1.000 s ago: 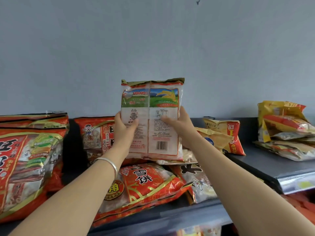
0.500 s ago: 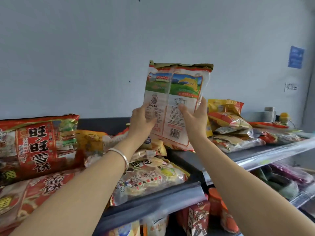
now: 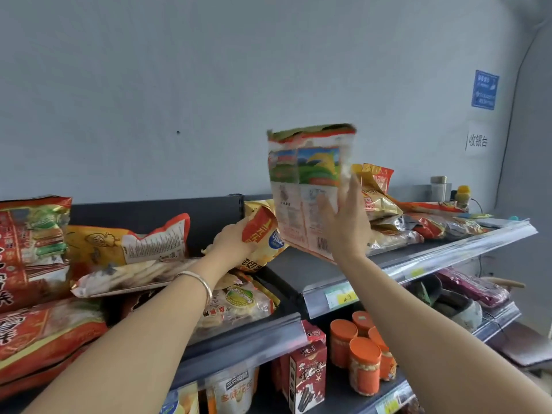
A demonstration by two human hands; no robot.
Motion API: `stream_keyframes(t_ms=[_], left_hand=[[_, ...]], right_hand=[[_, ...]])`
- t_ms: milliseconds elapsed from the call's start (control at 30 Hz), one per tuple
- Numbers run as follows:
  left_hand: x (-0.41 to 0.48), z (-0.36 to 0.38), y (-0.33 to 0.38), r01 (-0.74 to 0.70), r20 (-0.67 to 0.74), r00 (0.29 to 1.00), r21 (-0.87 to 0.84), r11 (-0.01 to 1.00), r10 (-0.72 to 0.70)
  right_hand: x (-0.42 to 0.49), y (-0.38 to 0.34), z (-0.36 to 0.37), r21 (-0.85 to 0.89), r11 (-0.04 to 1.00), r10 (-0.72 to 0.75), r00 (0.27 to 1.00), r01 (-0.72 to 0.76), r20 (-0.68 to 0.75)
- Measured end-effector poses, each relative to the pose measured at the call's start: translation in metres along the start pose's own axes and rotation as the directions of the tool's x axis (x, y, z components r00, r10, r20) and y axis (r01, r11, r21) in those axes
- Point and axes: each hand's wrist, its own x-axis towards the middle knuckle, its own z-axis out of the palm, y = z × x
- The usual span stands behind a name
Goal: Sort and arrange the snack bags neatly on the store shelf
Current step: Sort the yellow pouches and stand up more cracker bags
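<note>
Plainly, the glossy white snack bag point(image 3: 304, 186) is a flat, crinkled film rectangle with a green-and-yellow field picture and a barcode near its bottom edge (the print is blurred). It stands nearly upright, tilted, above the grey metal shelf point(image 3: 418, 258). The right hand point(image 3: 346, 225) holds it, spread moderately wide, thumb on the printed face and fingers point(image 3: 354, 186) reaching past the right edge. At its 9 o'clock, touching it, is a puffy yellow-and-red bag point(image 3: 263, 231), which the left hand point(image 3: 231, 243) grips with curled fingers. A smooth silver bangle point(image 3: 197, 279) circles that wrist. At the white bag's 3 o'clock lies a heap of shiny foil bags point(image 3: 394, 231).
</note>
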Motion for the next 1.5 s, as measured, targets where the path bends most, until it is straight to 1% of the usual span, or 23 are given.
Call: stream_keyframes(t_ms=[33, 100, 167, 300, 367, 433, 600, 667, 700, 767, 833, 933, 967, 1033, 1100, 1167, 1200, 1267, 1333, 1367, 1500], left_hand=[[-0.002, 0.000, -0.003, 0.016, -0.004, 1.000, 0.016, 1.000, -0.016], [-0.003, -0.002, -0.012, 0.080, -0.040, 0.996, 0.050, 0.996, -0.079], [-0.006, -0.006, -0.023, 0.112, -0.055, 0.993, 0.078, 0.991, -0.107], [-0.012, -0.016, -0.037, 0.138, -0.023, 0.990, 0.166, 0.976, -0.136], [-0.017, -0.021, -0.039, 0.098, -0.011, 0.995, 0.231, 0.968, -0.098], [-0.019, -0.023, -0.042, 0.032, 0.022, 0.999, 0.276, 0.961, -0.040], [-0.004, -0.011, -0.049, -0.014, 0.193, 0.981, 0.197, 0.980, -0.024], [-0.001, -0.001, -0.047, -0.024, 0.231, 0.973, 0.201, 0.979, -0.023], [0.002, 0.003, -0.047, -0.041, 0.228, 0.974, 0.205, 0.978, -0.007], [0.006, 0.007, -0.045, -0.054, 0.204, 0.979, 0.141, 0.989, 0.024], [0.022, 0.014, -0.052, -0.031, 0.190, 0.982, 0.070, 0.997, 0.017], [0.019, 0.006, -0.052, -0.009, 0.241, 0.970, 0.037, 0.999, 0.000], [0.021, 0.005, -0.054, 0.028, 0.244, 0.969, 0.037, 0.999, -0.037], [0.025, 0.000, -0.062, 0.078, 0.186, 0.979, 0.064, 0.995, -0.088], [0.026, -0.006, -0.073, 0.068, 0.124, 0.990, 0.045, 0.997, -0.074], [0.023, -0.015, -0.081, 0.051, 0.064, 0.996, 0.102, 0.994, -0.057], [0.020, -0.021, -0.084, 0.056, 0.026, 0.998, 0.137, 0.989, -0.060], [0.017, -0.032, -0.095, 0.079, -0.025, 0.997, 0.167, 0.983, -0.076], [0.014, -0.042, -0.109, 0.092, -0.036, 0.996, 0.194, 0.977, -0.087], [0.013, -0.045, -0.119, 0.093, -0.031, 0.996, 0.205, 0.974, -0.088], [-0.002, -0.055, -0.139, 0.009, 0.022, 1.000, 0.286, 0.958, -0.016]], right_hand=[[-0.004, 0.001, 0.003, -0.078, 0.993, -0.079, 0.995, 0.084, 0.065], [-0.014, -0.001, 0.012, -0.195, 0.944, -0.230, 0.955, 0.266, 0.189], [-0.024, -0.007, 0.022, -0.259, 0.877, -0.348, 0.906, 0.406, 0.241], [-0.032, -0.023, 0.041, -0.338, 0.815, -0.406, 0.880, 0.471, 0.246], [-0.034, -0.029, 0.047, -0.372, 0.807, -0.393, 0.887, 0.458, 0.241], [-0.037, -0.032, 0.048, -0.366, 0.820, -0.395, 0.898, 0.439, 0.192], [-0.042, -0.037, 0.035, -0.320, 0.807, -0.483, 0.867, 0.496, 0.125], [-0.041, -0.041, 0.023, -0.327, 0.818, -0.466, 0.878, 0.474, 0.108], [-0.040, -0.044, 0.017, -0.323, 0.835, -0.429, 0.895, 0.445, 0.124], [-0.041, -0.044, 0.006, -0.311, 0.874, -0.328, 0.925, 0.374, 0.192], [-0.046, -0.041, 0.001, -0.315, 0.880, -0.297, 0.930, 0.355, 0.218], [-0.054, -0.042, 0.007, -0.327, 0.882, -0.274, 0.934, 0.340, 0.230], [-0.056, -0.043, 0.012, -0.333, 0.883, -0.266, 0.937, 0.332, 0.228], [-0.058, -0.047, 0.023, -0.339, 0.891, -0.232, 0.946, 0.300, 0.227], [-0.060, -0.050, 0.037, -0.347, 0.890, -0.214, 0.944, 0.295, 0.252], [-0.066, -0.053, 0.055, -0.361, 0.866, -0.236, 0.919, 0.347, 0.317], [-0.070, -0.053, 0.065, -0.351, 0.851, -0.254, 0.891, 0.391, 0.377], [-0.081, -0.051, 0.084, -0.306, 0.817, -0.268, 0.791, 0.489, 0.549], [-0.091, -0.048, 0.100, -0.308, 0.776, -0.212, 0.687, 0.551, 0.695], [-0.095, -0.047, 0.107, -0.326, 0.767, -0.172, 0.666, 0.553, 0.726], [-0.101, -0.047, 0.128, -0.392, 0.776, -0.063, 0.680, 0.494, 0.730]])
